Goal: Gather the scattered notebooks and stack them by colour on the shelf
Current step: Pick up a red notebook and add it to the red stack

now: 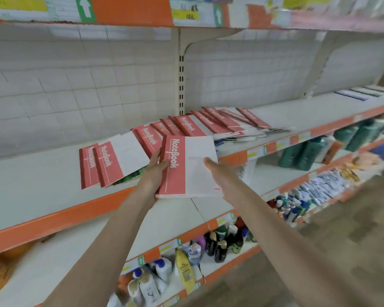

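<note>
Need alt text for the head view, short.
Both hands hold a small stack of red-and-white notebooks over a shop shelf: left hand grips the spine edge, right hand the opposite edge. More red notebooks lie scattered behind.

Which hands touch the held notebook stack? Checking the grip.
Touching, both: head view shows left hand gripping the notebook stack's red edge, right hand's thumb on its white cover.
</note>
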